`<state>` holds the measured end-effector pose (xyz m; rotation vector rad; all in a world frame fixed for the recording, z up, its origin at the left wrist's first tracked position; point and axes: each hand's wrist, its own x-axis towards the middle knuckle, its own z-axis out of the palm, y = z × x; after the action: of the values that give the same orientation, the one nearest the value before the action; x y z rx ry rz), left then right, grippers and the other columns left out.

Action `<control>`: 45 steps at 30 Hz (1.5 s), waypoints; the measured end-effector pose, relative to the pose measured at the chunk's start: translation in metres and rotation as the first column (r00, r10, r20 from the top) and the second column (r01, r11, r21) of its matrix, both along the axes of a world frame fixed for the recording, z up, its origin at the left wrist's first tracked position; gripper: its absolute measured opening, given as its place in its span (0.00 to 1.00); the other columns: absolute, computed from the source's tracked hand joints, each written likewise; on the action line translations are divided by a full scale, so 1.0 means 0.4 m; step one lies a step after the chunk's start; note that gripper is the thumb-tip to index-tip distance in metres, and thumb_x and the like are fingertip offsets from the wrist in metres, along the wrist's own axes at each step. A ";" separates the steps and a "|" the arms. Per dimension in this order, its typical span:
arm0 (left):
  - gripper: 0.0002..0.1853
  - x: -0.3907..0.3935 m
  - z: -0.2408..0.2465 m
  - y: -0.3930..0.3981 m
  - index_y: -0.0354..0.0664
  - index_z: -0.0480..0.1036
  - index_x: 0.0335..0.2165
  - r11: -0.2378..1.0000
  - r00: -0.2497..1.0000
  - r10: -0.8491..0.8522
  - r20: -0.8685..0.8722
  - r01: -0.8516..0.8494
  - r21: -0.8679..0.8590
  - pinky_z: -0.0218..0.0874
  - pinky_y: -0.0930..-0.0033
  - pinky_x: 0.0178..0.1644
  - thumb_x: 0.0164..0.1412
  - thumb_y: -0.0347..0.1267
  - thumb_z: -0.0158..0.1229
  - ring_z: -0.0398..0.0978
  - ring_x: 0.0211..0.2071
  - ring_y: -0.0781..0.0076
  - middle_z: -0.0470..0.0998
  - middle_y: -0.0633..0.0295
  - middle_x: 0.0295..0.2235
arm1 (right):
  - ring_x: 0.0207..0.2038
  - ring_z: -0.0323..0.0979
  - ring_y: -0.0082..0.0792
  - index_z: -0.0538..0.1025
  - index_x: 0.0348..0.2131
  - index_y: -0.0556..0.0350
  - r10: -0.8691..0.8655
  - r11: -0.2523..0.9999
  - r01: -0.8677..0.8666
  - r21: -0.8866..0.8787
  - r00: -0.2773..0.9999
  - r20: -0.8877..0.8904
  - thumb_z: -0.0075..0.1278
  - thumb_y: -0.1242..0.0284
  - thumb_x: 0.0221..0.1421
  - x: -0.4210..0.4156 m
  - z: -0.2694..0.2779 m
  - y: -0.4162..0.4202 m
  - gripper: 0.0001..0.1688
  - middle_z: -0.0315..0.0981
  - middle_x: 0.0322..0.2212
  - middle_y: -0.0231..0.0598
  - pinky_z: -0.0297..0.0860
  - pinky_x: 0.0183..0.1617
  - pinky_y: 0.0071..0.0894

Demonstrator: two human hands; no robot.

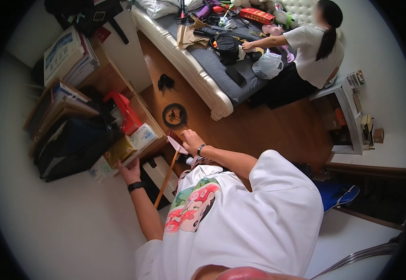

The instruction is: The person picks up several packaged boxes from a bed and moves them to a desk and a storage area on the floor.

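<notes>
My left hand (130,172), with a black band on the wrist, reaches palm up to the lower corner of a yellow box (121,151) at the end of a wooden shelf unit. Its fingertips touch the box; whether they grip it is unclear. Beside the box lies a white tissue pack (143,135), with a red plastic strap-like item (124,112) behind. In front of my body my right hand (192,141) hovers with loosely bent fingers, nothing visible in it. Just under it is a pink pusher-like head (177,145) on a wooden stick (167,180).
Files and a dark bag (73,140) crowd the shelf unit (147,108). On the wooden floor (259,129) lie a black ring-shaped object (174,116) and a black bundle (166,83). Another person (315,52) sits by the cluttered bed (210,66), hand on items there.
</notes>
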<state>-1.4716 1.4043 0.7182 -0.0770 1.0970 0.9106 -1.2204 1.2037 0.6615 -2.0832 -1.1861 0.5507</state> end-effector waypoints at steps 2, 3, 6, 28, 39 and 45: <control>0.38 0.059 0.032 -0.019 0.39 0.54 0.61 0.994 0.997 0.011 0.070 -0.004 -0.107 0.59 0.53 0.60 0.60 0.44 0.59 0.57 0.60 0.53 0.56 0.50 0.61 | 0.46 0.67 0.60 0.69 0.44 0.60 -0.099 0.995 0.098 -0.026 0.995 -0.032 0.48 0.73 0.47 0.029 -0.043 -0.068 0.22 0.69 0.40 0.59 0.65 0.52 0.51; 0.41 0.072 -0.007 -0.016 0.38 0.51 0.62 0.990 0.987 0.037 0.156 -0.015 -0.142 0.57 0.53 0.61 0.59 0.43 0.61 0.55 0.61 0.53 0.54 0.49 0.62 | 0.46 0.67 0.60 0.69 0.44 0.60 -0.124 0.991 0.123 -0.047 0.992 -0.030 0.49 0.72 0.47 0.046 -0.060 -0.100 0.22 0.69 0.41 0.59 0.65 0.53 0.51; 0.32 0.049 -0.168 -0.010 0.43 0.58 0.59 0.726 0.818 -0.396 -0.417 0.557 0.403 0.58 0.48 0.60 0.61 0.41 0.58 0.54 0.62 0.55 0.57 0.51 0.60 | 0.47 0.68 0.57 0.69 0.44 0.60 -0.176 0.968 0.159 -0.196 0.982 -0.070 0.49 0.71 0.49 0.077 -0.084 -0.214 0.21 0.70 0.42 0.58 0.66 0.53 0.48; 0.32 0.066 -0.152 -0.021 0.32 0.61 0.55 0.998 0.867 0.047 0.497 -0.022 -0.057 0.61 0.50 0.54 0.53 0.33 0.55 0.64 0.54 0.55 0.66 0.47 0.51 | 0.41 0.78 0.41 0.79 0.33 0.50 -0.654 0.606 0.429 -0.670 0.748 -0.113 0.57 0.64 0.43 -0.095 -0.157 -0.962 0.16 0.80 0.36 0.45 0.73 0.46 0.38; 0.10 0.035 -0.169 -0.506 0.44 0.66 0.36 0.979 0.983 -0.138 0.119 0.154 -0.134 0.69 0.56 0.44 0.61 0.38 0.49 0.77 0.42 0.60 0.78 0.58 0.40 | 0.31 0.80 0.37 0.83 0.26 0.51 -0.829 0.360 0.295 -0.885 0.537 -0.158 0.59 0.63 0.39 -0.177 -0.166 -1.210 0.13 0.81 0.29 0.41 0.75 0.37 0.36; 0.07 0.037 -0.205 -0.552 0.41 0.67 0.37 0.976 0.979 -0.195 0.066 0.200 -0.085 0.69 0.56 0.44 0.61 0.32 0.48 0.77 0.43 0.61 0.78 0.59 0.40 | 0.26 0.78 0.33 0.72 0.39 0.54 -0.846 0.392 0.598 -0.700 0.534 -0.017 0.60 0.65 0.44 -0.055 -0.218 -1.196 0.23 0.78 0.27 0.43 0.75 0.31 0.34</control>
<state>-1.4569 1.1835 0.6363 -0.0675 1.0723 0.6763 -1.2422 0.7251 0.5742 -2.5837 0.3309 0.9067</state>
